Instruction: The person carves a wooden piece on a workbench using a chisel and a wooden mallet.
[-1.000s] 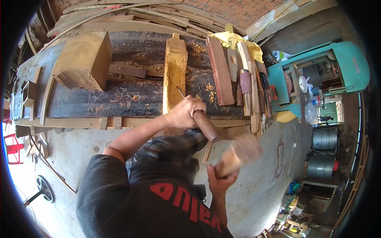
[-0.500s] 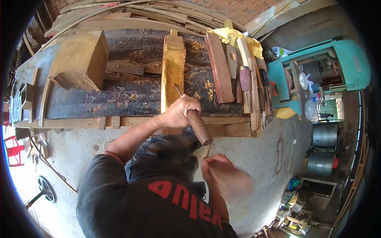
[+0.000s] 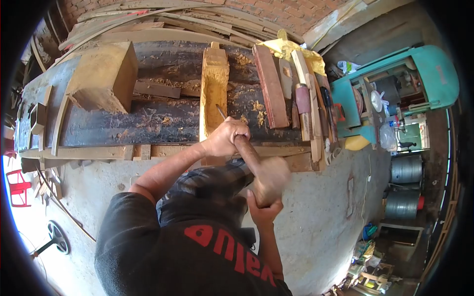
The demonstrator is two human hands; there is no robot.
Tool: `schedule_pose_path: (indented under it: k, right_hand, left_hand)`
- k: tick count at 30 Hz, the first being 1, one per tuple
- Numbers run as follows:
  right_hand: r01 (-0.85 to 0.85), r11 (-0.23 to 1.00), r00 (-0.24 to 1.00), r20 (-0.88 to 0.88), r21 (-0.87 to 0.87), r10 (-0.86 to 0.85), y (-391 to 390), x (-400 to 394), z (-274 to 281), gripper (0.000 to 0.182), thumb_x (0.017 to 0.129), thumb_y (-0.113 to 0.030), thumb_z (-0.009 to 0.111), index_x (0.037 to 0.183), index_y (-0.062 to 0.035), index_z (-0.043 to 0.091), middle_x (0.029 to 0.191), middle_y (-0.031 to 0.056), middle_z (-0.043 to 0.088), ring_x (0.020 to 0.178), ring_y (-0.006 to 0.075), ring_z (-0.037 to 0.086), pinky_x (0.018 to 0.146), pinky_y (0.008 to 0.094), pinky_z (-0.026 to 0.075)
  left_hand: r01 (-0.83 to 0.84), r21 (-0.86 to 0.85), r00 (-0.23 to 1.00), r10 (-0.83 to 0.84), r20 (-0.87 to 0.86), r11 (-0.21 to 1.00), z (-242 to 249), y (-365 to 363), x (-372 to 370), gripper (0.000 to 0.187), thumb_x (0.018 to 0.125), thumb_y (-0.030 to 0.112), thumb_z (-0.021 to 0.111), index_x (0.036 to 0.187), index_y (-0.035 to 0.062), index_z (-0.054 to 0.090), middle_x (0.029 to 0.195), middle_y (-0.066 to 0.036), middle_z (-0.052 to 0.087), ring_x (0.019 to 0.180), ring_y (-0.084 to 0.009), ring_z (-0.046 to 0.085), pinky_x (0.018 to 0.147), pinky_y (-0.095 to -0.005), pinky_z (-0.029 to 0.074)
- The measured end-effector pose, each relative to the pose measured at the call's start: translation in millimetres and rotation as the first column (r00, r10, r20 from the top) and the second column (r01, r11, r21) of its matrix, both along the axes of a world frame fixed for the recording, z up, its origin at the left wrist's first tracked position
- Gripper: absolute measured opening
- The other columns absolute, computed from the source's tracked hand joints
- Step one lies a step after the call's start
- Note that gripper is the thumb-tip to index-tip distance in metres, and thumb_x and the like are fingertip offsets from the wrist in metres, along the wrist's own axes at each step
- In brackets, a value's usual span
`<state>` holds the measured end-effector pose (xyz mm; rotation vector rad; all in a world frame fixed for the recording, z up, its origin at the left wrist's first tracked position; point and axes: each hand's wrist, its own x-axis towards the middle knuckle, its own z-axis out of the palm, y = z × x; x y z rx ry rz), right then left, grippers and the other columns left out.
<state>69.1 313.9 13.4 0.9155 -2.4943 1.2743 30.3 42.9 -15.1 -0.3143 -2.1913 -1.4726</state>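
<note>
My left hand (image 3: 227, 137) is wrapped around the wooden handle of a chisel (image 3: 247, 154). The chisel's metal blade (image 3: 221, 112) points into the hollowed part of a yellowish wooden block (image 3: 215, 74) lying across the bench. Below it, my right hand (image 3: 265, 209) grips a wooden mallet (image 3: 273, 180), blurred by motion. The mallet's head overlaps the butt end of the chisel handle in this view. Wood chips (image 3: 260, 112) lie on the dark bench top (image 3: 168, 123) beside the block.
A large squared timber (image 3: 101, 81) stands on the bench at left. To the right lie a reddish board (image 3: 271, 89) and several hand tools, one with a purplish handle (image 3: 302, 96). A green machine (image 3: 434, 74) stands beyond them. Long wood strips (image 3: 148, 24) are stacked behind.
My right hand, blurred and lower right before, has swung in so that the mallet's head meets the chisel's butt. The left hand stays in place on the chisel.
</note>
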Motion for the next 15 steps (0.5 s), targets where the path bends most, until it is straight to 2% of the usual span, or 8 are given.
schedule_pose_path:
  k: [1,2,3,6,9,11,14,15]
  right_hand:
    - [-0.036,0.999,0.989,-0.144,-0.001,0.036,4,6,5,0.042,0.062,-0.013,0.086,0.096,-0.0049,0.062,0.079,0.0093,0.065,0.068,0.0200,0.063,0.063,0.0337,0.052]
    - [-0.067,0.995,0.992,0.108,0.068,0.059,-8,20,47,0.037,0.063,-0.007,0.086,0.089,-0.0067,0.059,0.080,0.0092,0.064,0.070,0.0195,0.064,0.060,0.0340,0.050]
    - [-0.058,0.996,0.993,0.107,0.068,0.050,-4,15,33,0.037,0.063,-0.007,0.086,0.089,-0.0067,0.059,0.080,0.0092,0.064,0.070,0.0195,0.064,0.060,0.0340,0.050]
    - [-0.088,0.974,0.988,-0.103,0.207,0.112,0,1,-3,0.037,0.064,-0.005,0.086,0.087,-0.0076,0.057,0.077,0.0080,0.064,0.066,0.0184,0.063,0.058,0.0336,0.050]
    - [0.157,0.980,0.963,0.240,-0.120,-0.124,-12,4,7,0.041,0.064,-0.013,0.087,0.092,-0.0053,0.059,0.075,0.0070,0.064,0.066,0.0220,0.066,0.065,0.0340,0.053]
    - [0.073,0.997,0.966,0.249,0.006,-0.072,-7,18,44,0.039,0.068,-0.013,0.084,0.096,-0.0020,0.059,0.079,0.0091,0.064,0.074,0.0202,0.065,0.069,0.0336,0.052]
    - [-0.178,0.796,0.978,-0.013,-0.578,0.210,-18,7,4,0.041,0.072,-0.013,0.082,0.102,0.0033,0.058,0.088,0.0128,0.066,0.085,0.0184,0.063,0.076,0.0349,0.051]
    - [-0.083,0.958,0.990,0.091,-0.273,0.112,-15,-3,-3,0.045,0.072,-0.015,0.083,0.105,0.0013,0.058,0.088,0.0148,0.066,0.081,0.0235,0.065,0.074,0.0352,0.052]
  left_hand:
    - [-0.016,-0.039,1.000,0.016,-0.007,0.999,-1,3,2,0.027,0.066,0.015,0.082,0.078,0.0123,0.058,0.076,-0.002,0.059,0.082,-0.0250,0.060,0.083,-0.0369,0.039]
    - [-0.007,-0.042,1.000,0.007,-0.007,0.999,0,3,2,0.027,0.066,0.015,0.082,0.078,0.0123,0.058,0.076,-0.002,0.059,0.082,-0.0250,0.060,0.083,-0.0369,0.039]
    - [-0.011,-0.046,1.000,0.011,-0.008,0.999,1,4,2,0.026,0.066,0.014,0.081,0.078,0.0122,0.058,0.076,-0.002,0.059,0.082,-0.0251,0.060,0.083,-0.0368,0.040]
    - [-0.024,-0.056,0.999,0.023,-0.023,0.998,0,4,1,0.024,0.066,0.013,0.079,0.078,0.0123,0.058,0.076,-0.002,0.059,0.083,-0.0250,0.060,0.083,-0.0363,0.040]
    - [-0.027,-0.088,1.000,0.027,-0.004,0.996,-2,1,0,0.026,0.068,0.015,0.081,0.078,0.0125,0.058,0.076,-0.002,0.058,0.082,-0.0249,0.060,0.083,-0.0363,0.040]
    - [-0.031,-0.061,0.999,0.031,-0.012,0.998,2,1,3,0.025,0.067,0.013,0.080,0.078,0.0121,0.058,0.077,-0.003,0.059,0.082,-0.0258,0.060,0.083,-0.0368,0.040]
    - [-0.039,-0.068,0.999,0.039,0.002,0.997,1,2,3,0.025,0.066,0.012,0.079,0.079,0.0117,0.058,0.080,-0.003,0.060,0.084,-0.0262,0.060,0.083,-0.0376,0.040]
    - [-0.043,-0.068,0.999,0.043,-0.006,0.997,0,-1,1,0.025,0.066,0.012,0.079,0.079,0.0117,0.058,0.080,-0.003,0.060,0.084,-0.0262,0.060,0.083,-0.0376,0.040]
